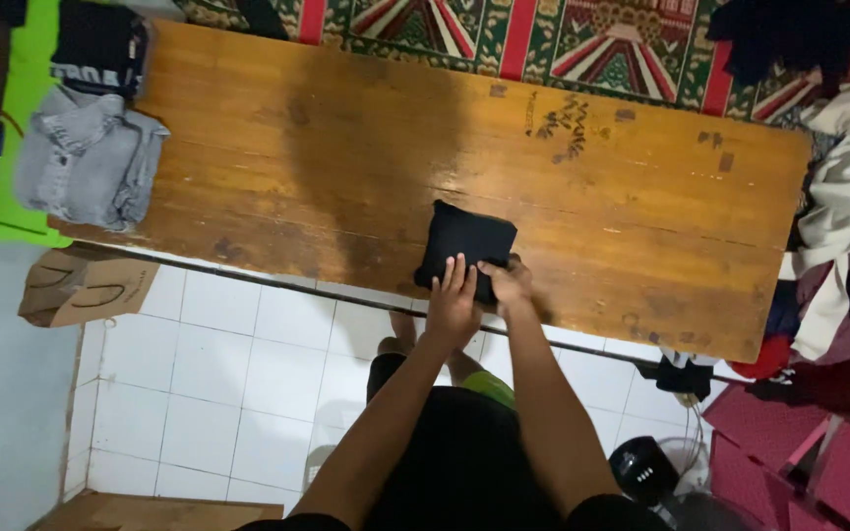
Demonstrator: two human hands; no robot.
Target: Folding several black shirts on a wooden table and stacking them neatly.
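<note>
- Stretching across most of the view, a long wooden table (346, 157) with a worn, scratched top carries everything.
- Folded grey jeans (86, 162) lie at its far left end, well apart from the hands, with a dark folded garment (100, 44) just beyond them.
- Near the front edge sits a black folded cloth (464, 246), a compact square bundle, matte and plain.
- It looks soft and light, likely to spring open; holding it flat across the top or by its folded edges seems safest.
- The left hand (453, 300) lies on it, fingers spread and pressing down.
- The right hand (509, 280) is curled, pinching its near corner.
</note>
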